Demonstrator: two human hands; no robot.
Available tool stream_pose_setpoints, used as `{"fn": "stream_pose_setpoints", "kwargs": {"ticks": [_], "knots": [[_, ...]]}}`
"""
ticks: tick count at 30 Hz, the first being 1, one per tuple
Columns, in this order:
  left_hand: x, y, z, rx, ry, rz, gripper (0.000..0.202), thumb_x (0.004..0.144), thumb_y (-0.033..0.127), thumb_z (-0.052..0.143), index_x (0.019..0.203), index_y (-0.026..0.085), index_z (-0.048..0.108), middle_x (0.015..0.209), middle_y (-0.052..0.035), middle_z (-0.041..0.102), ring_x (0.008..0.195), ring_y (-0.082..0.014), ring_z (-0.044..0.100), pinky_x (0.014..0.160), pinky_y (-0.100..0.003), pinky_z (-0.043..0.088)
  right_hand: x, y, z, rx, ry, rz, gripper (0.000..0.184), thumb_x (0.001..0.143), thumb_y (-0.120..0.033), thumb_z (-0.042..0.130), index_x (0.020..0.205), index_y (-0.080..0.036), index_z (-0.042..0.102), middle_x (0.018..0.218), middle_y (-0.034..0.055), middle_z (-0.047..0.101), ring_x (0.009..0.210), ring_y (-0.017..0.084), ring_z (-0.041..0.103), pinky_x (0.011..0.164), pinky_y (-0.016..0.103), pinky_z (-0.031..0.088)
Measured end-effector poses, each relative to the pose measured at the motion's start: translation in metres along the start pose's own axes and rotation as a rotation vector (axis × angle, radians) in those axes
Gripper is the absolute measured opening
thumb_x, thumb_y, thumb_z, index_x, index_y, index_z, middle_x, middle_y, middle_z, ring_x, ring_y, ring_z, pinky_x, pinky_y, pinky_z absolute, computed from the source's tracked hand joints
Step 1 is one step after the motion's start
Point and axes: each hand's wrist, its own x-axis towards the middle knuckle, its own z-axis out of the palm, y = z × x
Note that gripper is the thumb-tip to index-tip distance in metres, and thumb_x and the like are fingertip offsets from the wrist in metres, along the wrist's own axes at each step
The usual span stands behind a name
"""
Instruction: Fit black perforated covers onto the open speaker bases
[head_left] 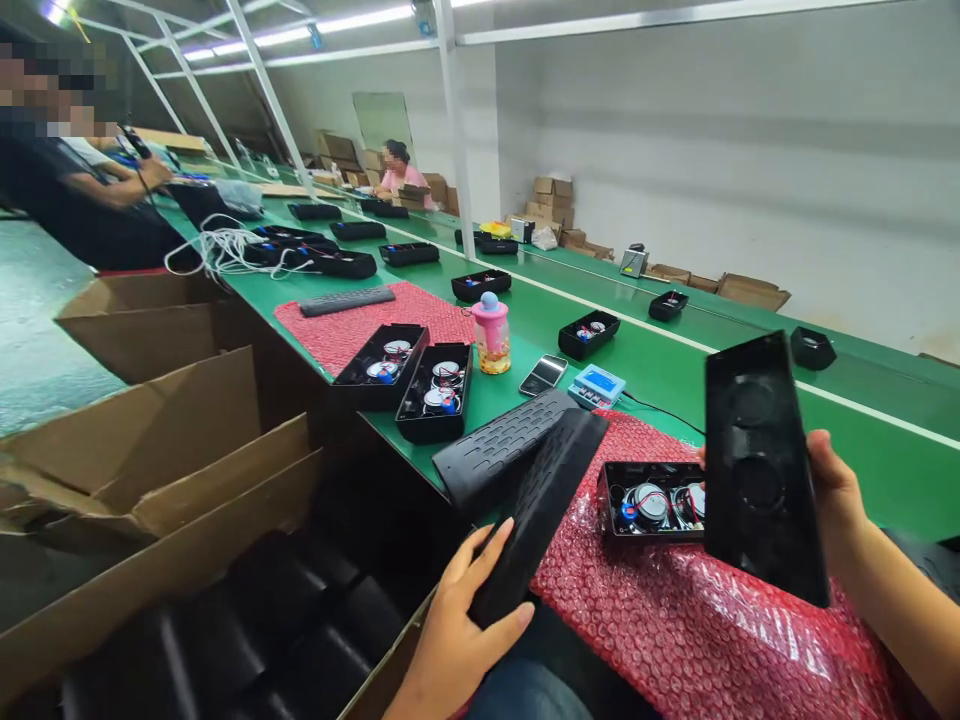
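Observation:
My left hand (457, 620) grips the near end of a black perforated speaker grille (540, 510), which slants up over the red bubble wrap (675, 620). A second black grille (499, 445) lies just behind it on the bench edge. My right hand (832, 490) holds up a black speaker front panel (761, 465) with two round openings, tilted on its long side. Below that panel an open black speaker housing (649, 500) with two drivers and red and blue wires rests on the bubble wrap.
Two more open housings (409, 375) sit on the green bench (750, 330) near a pink bottle (491, 335), a phone (544, 373) and a small blue meter (598, 385). More housings line the conveyor. Open cardboard boxes (150, 470) stand at my left. Other people work farther down.

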Motion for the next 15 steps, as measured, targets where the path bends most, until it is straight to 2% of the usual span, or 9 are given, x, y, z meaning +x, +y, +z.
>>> {"fn": "stream_pose_setpoints", "kwargs": {"ticks": [2, 3, 6, 8, 10, 12, 14, 15], "knots": [[0.002, 0.004, 0.011, 0.235, 0.066, 0.051, 0.058, 0.071, 0.045, 0.065, 0.127, 0.034, 0.054, 0.135, -0.0087, 0.042, 0.124, -0.0338, 0.041, 0.106, -0.057, 0.029, -0.003, 0.006, -0.001, 0.0, 0.085, 0.002, 0.074, 0.051, -0.083, 0.066, 0.096, -0.024, 0.065, 0.086, 0.0074, 0.07, 0.081, 0.035, 0.066, 0.074, 0.047, 0.055], [0.004, 0.006, 0.019, 0.317, 0.086, 0.089, 0.056, 0.071, 0.044, 0.066, 0.125, 0.034, 0.056, 0.134, -0.0094, 0.042, 0.123, -0.0347, 0.041, 0.105, -0.057, 0.031, -0.004, 0.01, -0.001, -0.017, 0.135, 0.013, 0.076, 0.053, -0.087, 0.06, 0.097, -0.024, 0.062, 0.084, 0.0079, 0.069, 0.079, 0.034, 0.066, 0.075, 0.048, 0.055], [0.014, 0.011, 0.043, 0.439, 0.094, 0.164, 0.054, 0.071, 0.042, 0.066, 0.124, 0.033, 0.058, 0.135, -0.0118, 0.04, 0.122, -0.0371, 0.04, 0.102, -0.057, 0.034, -0.004, 0.027, -0.003, -0.187, 0.279, 0.008, 0.072, 0.073, -0.088, 0.027, 0.094, -0.025, 0.054, 0.076, 0.0095, 0.066, 0.079, 0.032, 0.067, 0.075, 0.05, 0.055], [0.024, 0.014, 0.051, 0.446, 0.073, 0.168, 0.056, 0.072, 0.041, 0.065, 0.127, 0.033, 0.055, 0.137, -0.012, 0.038, 0.123, -0.0381, 0.038, 0.102, -0.058, 0.034, -0.004, 0.04, -0.003, -0.31, 0.278, 0.022, 0.067, 0.081, -0.082, 0.015, 0.093, -0.025, 0.049, 0.076, 0.0108, 0.065, 0.084, 0.033, 0.066, 0.074, 0.052, 0.056], [0.036, 0.017, 0.052, 0.41, 0.021, 0.15, 0.058, 0.073, 0.039, 0.064, 0.13, 0.032, 0.052, 0.139, -0.0116, 0.037, 0.126, -0.0373, 0.037, 0.104, -0.057, 0.032, -0.009, 0.055, -0.002, -0.307, 0.273, 0.059, 0.06, 0.085, -0.076, 0.019, 0.096, -0.025, 0.048, 0.084, 0.0116, 0.065, 0.091, 0.032, 0.065, 0.079, 0.052, 0.055], [0.046, 0.02, 0.046, 0.332, -0.055, 0.1, 0.06, 0.073, 0.038, 0.063, 0.131, 0.031, 0.05, 0.139, -0.0111, 0.04, 0.127, -0.0342, 0.037, 0.106, -0.054, 0.031, -0.021, 0.07, 0.0, -0.239, 0.322, 0.102, 0.051, 0.086, -0.071, 0.032, 0.098, -0.024, 0.05, 0.089, 0.0115, 0.064, 0.094, 0.03, 0.064, 0.085, 0.049, 0.053], [0.053, 0.022, 0.038, 0.242, -0.109, 0.046, 0.058, 0.076, 0.037, 0.06, 0.132, 0.029, 0.05, 0.136, -0.0096, 0.045, 0.127, -0.03, 0.04, 0.107, -0.05, 0.031, -0.036, 0.081, 0.001, -0.285, 0.32, 0.14, 0.046, 0.085, -0.064, 0.044, 0.103, -0.023, 0.052, 0.091, 0.0105, 0.061, 0.088, 0.029, 0.064, 0.078, 0.047, 0.056], [0.056, 0.023, 0.034, 0.21, -0.118, 0.033, 0.056, 0.077, 0.037, 0.058, 0.132, 0.028, 0.05, 0.134, -0.0088, 0.047, 0.126, -0.0283, 0.041, 0.108, -0.049, 0.031, -0.043, 0.083, 0.001, -0.396, 0.268, 0.147, 0.045, 0.085, -0.062, 0.048, 0.106, -0.022, 0.053, 0.091, 0.0102, 0.06, 0.083, 0.029, 0.064, 0.073, 0.046, 0.056]]}}
